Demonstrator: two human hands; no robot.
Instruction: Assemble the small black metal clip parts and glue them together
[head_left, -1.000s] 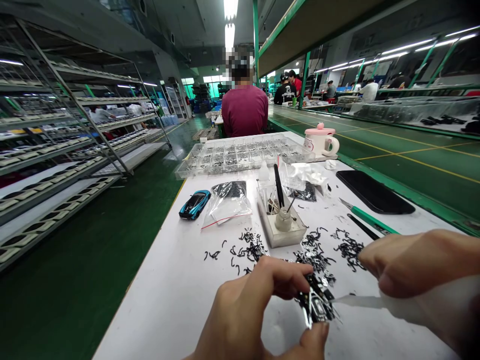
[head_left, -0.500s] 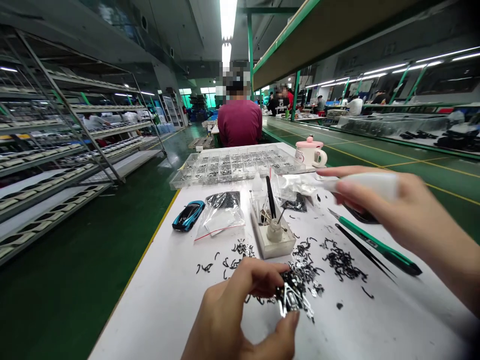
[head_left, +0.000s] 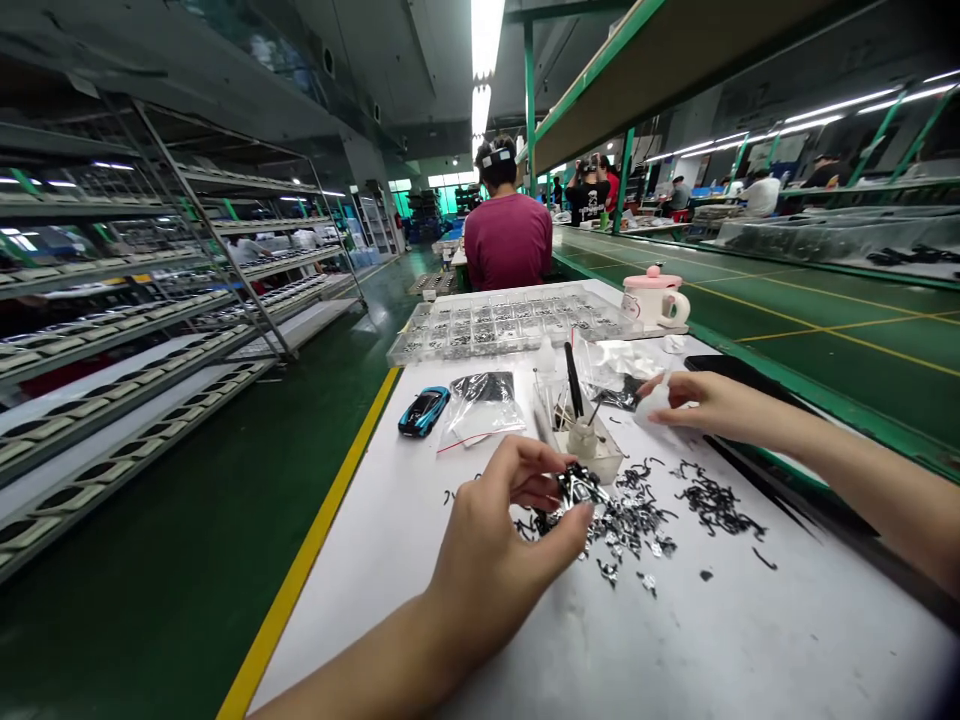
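Observation:
My left hand (head_left: pixel 499 545) is closed in a pinch on a small black and silver part (head_left: pixel 576 487) just above the white table (head_left: pixel 465 620). My right hand (head_left: pixel 709 405) reaches forward past the small clear tray (head_left: pixel 600 462) that holds a little bottle (head_left: pixel 582 436) and a black stick. Its fingers rest on a white object (head_left: pixel 651 402) near a clear plastic bag (head_left: pixel 619 365); the grip is partly hidden. Several small black parts (head_left: pixel 712 503) lie scattered between the hands.
A blue toy car (head_left: pixel 424 411) and a bag of black parts (head_left: pixel 482 402) lie at the left. A clear compartment tray (head_left: pixel 510 322), a pink-lidded mug (head_left: pixel 656 296) and a black phone (head_left: pixel 739 372) sit further back. A person in a maroon shirt (head_left: pixel 508 240) sits beyond. Shelving racks (head_left: pixel 135 320) line the left aisle.
My right hand has dropped from mid-air to the table by the plastic bag with the white object. My left hand lifted the small part slightly toward the tray.

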